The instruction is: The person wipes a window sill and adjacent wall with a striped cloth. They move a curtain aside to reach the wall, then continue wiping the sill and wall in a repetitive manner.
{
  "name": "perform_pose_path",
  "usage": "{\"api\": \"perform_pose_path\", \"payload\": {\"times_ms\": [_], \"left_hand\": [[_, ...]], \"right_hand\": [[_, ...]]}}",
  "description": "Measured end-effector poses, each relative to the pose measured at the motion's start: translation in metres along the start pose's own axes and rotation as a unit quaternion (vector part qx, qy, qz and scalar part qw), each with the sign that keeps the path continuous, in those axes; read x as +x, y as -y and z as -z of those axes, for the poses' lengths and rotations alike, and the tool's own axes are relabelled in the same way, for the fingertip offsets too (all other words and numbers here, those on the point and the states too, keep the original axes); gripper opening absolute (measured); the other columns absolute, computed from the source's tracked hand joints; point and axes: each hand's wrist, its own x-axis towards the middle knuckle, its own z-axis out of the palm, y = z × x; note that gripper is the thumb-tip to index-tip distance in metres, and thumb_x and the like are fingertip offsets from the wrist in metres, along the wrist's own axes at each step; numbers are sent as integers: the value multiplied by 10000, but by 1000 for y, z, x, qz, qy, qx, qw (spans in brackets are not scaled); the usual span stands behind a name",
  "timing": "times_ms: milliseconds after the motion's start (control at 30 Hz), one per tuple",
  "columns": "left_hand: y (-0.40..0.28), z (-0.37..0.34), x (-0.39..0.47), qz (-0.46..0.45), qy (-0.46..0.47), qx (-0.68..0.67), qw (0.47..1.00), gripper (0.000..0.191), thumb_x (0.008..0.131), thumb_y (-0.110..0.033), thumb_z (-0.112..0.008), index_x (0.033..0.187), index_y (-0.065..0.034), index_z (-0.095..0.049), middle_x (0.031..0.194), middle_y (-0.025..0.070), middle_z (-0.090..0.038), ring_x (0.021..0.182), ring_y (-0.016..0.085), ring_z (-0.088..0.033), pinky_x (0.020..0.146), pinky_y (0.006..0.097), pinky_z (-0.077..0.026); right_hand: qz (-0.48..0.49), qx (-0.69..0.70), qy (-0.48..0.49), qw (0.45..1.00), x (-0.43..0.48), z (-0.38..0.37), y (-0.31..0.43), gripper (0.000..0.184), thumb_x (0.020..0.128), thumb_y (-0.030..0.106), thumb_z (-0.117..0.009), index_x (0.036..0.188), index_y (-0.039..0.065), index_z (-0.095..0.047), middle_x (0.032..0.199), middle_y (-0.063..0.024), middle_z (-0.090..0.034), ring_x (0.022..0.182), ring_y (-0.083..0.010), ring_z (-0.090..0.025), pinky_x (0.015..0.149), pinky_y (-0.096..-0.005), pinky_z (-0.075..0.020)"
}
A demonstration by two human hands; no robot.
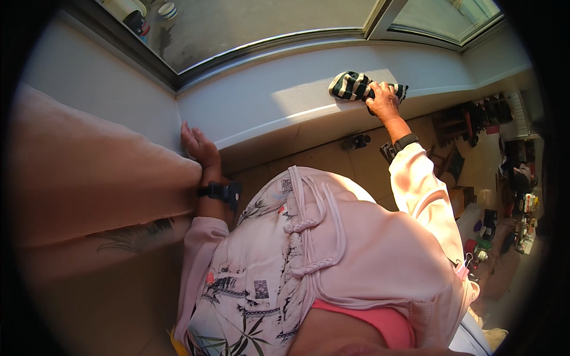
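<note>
A striped dark-and-cream cloth lies bunched on the white window sill, at its front edge. My right hand grips the cloth near its right end, with the fingers closed over it. At the left end of the sill, my left hand is raised beside the pink curtain, palm and fingers partly turned up, holding nothing that shows. Its fingertips are close to the corner where the sill meets the side wall. Both wrists wear dark bands.
Above the sill is a framed window, with a bucket outside. Below the sill, a small dark object stands on the tiled floor by the wall. Furniture and mixed household items crowd the right side.
</note>
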Motion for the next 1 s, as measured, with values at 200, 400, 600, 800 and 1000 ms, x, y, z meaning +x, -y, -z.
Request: {"api": "perform_pose_path", "payload": {"times_ms": [200, 400, 600, 800, 1000], "left_hand": [[-3, 1, 5, 44, -9, -113, 993, 332, 994, -150, -401, 1260, 22, -501, 1246, 171, -541, 1130, 259, -522, 1029, 355, -375], [-22, 22, 17, 133, -24, -240, 961, 303, 1006, -205, -411, 1191, -11, -554, 1106, 145, -631, 1054, 209, -580, 950, 338, -420], [-69, 67, 5, 15, -25, -272, 962, 303, 1000, -199, -398, 1140, 20, -554, 1090, 187, -643, 993, 258, -618, 939, 372, -450], [-78, 103, -6, 12, -27, -265, 964, 306, 994, -185, -397, 1111, 48, -556, 1071, 210, -641, 1018, 290, -611, 951, 400, -457], [-69, 113, -9, 40, -26, -249, 967, 285, 993, -163, -394, 1082, 41, -572, 1050, 193, -647, 992, 272, -615, 939, 399, -463]], "right_hand": [[-65, 89, 16, 994, 36, 5, 9, 412, 721, 258, -646, 1118, 157, -602, 1058, -164, -607, 1033, -378, -577, 875, -466, -491], [140, 228, 40, 963, 21, 17, 182, 393, 762, 328, -679, 1107, 153, -608, 981, -159, -620, 964, -351, -615, 825, -443, -513], [300, 251, 27, 920, -4, 25, 331, 430, 781, 320, -706, 1176, 190, -596, 1002, -144, -593, 988, -337, -588, 810, -443, -486], [385, 155, 124, 901, -35, 13, 406, 362, 859, 249, -597, 1219, 212, -599, 1095, -159, -560, 1075, -356, -535, 841, -507, -433], [482, 151, 103, 857, -49, 8, 381, 285, 810, 219, -607, 1090, 189, -651, 1035, -163, -562, 1028, -337, -529, 789, -496, -414]]}}
